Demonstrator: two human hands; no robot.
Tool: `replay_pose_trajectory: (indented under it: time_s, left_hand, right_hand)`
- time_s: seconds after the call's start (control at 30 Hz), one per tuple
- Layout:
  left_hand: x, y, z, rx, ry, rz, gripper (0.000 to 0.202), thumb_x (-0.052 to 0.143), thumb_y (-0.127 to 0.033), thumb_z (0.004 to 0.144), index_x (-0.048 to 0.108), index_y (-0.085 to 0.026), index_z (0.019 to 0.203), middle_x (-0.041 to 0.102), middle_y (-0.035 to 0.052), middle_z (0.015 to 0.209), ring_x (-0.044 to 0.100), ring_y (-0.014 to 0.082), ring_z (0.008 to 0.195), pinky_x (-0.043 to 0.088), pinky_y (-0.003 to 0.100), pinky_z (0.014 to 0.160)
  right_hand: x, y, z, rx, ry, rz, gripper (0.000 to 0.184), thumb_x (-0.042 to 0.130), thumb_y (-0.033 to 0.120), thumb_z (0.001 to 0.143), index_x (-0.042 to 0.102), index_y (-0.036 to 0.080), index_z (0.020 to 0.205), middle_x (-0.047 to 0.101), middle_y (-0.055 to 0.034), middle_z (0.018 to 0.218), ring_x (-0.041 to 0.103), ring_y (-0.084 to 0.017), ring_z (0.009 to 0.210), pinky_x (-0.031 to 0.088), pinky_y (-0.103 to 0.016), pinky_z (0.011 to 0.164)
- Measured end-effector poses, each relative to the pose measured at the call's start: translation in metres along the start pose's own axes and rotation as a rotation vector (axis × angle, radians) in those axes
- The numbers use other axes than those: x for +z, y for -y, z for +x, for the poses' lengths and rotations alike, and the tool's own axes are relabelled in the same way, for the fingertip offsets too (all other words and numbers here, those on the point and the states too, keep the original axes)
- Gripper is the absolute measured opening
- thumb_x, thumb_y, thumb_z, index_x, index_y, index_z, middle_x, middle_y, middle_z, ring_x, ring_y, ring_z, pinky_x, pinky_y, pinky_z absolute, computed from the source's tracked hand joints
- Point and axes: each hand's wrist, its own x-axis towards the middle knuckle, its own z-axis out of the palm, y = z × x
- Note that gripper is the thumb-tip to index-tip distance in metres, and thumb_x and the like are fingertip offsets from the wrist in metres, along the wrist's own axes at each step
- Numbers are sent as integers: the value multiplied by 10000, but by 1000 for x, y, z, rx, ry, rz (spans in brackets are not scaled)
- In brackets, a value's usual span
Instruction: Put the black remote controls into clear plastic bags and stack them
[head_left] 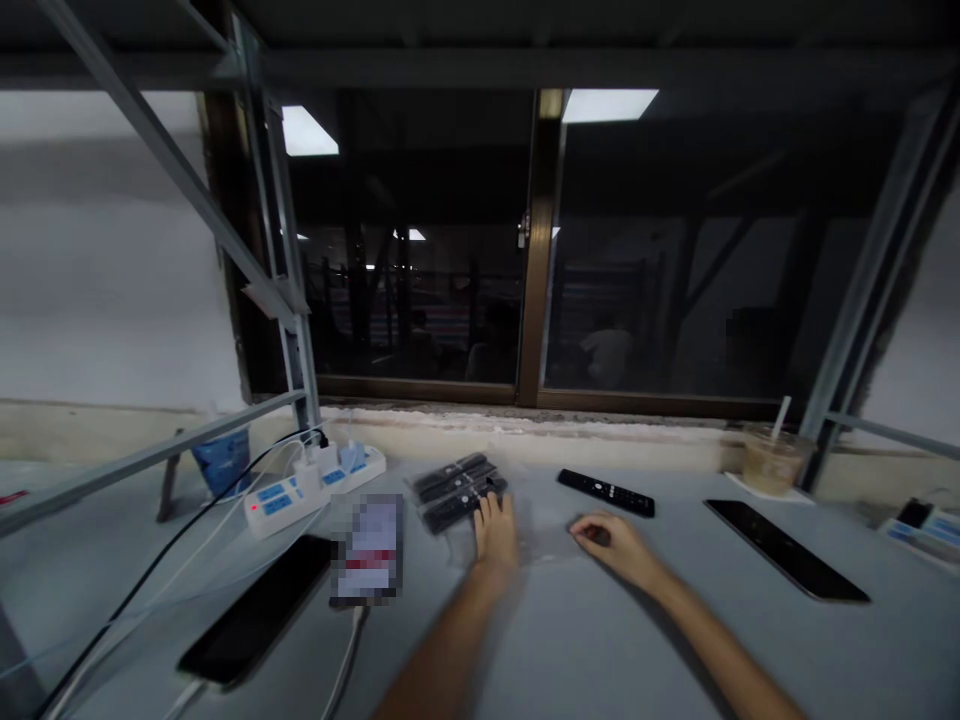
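My left hand [496, 528] lies fingers forward on the grey table [585, 640], its fingertips touching a bundle of black remote controls [459, 490] in clear plastic wrap. My right hand [606, 540] rests on the table a little to the right, fingers curled down and pointing left, at the edge of the crinkled clear plastic [541, 520]; whether it grips anything I cannot make out. A single black remote [606, 493] lies just beyond my right hand, apart from it.
A white power strip [315, 487] with plugs and cables sits at left. Two phones [259, 610] [369, 548] lie charging near the front left. A dark slab-like device [787, 548] lies at right, a drink cup with straw [771, 458] behind it. Metal shelf struts [289, 290] frame the window.
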Motion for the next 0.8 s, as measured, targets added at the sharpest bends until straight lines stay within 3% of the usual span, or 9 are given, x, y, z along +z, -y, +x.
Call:
replay_pose_trajectory:
  time_s: [0.13, 0.23, 0.33, 0.43, 0.57, 0.8]
  left_hand:
    - [-7, 5, 6, -28, -157, -41, 505, 395, -106, 800, 365, -178, 1299, 403, 119, 1327, 405, 242, 1179, 335, 364, 967]
    - [-9, 12, 9, -88, -212, -48, 515, 388, -144, 799, 352, -159, 1313, 309, 138, 1399, 306, 276, 1262, 318, 388, 988]
    - [-2, 18, 10, -145, -155, -28, 580, 419, -204, 783, 306, -74, 1337, 250, 183, 1418, 201, 310, 1311, 272, 407, 1023]
    - [6, 20, 9, -140, -107, 8, 595, 395, -224, 790, 288, -24, 1340, 256, 211, 1406, 193, 328, 1309, 235, 431, 1039]
    - [7, 17, 8, -96, -101, 50, 554, 388, -197, 787, 342, -80, 1327, 287, 186, 1402, 261, 336, 1282, 260, 458, 1011]
    - [-8, 11, 8, -4, -83, 59, 458, 462, -226, 800, 443, -164, 1253, 444, 146, 1294, 424, 263, 1158, 336, 373, 939]
  right_hand:
    - [-1, 1, 0, -2, -50, -20, 197, 559, 352, 726, 686, 202, 732, 633, -39, 714, 559, -161, 612, 433, -272, 552]
    - [-2, 2, 0, 41, -139, 4, 233, 567, 394, 714, 689, 196, 731, 647, -54, 748, 560, -163, 594, 436, -279, 534]
    - [-2, 3, 0, 113, -195, 78, 264, 573, 416, 696, 688, 181, 734, 662, -70, 763, 589, -182, 623, 459, -296, 562]
    - [-1, 3, 1, 173, -176, 125, 257, 588, 402, 672, 689, 175, 735, 674, -70, 720, 602, -195, 625, 472, -314, 583]
    - [1, 2, 0, 167, -129, 118, 241, 588, 360, 672, 696, 159, 750, 666, -67, 673, 589, -188, 607, 470, -314, 575]
    - [2, -4, 0, 61, -50, 66, 162, 614, 285, 659, 695, 181, 752, 669, -51, 741, 582, -176, 684, 466, -308, 659]
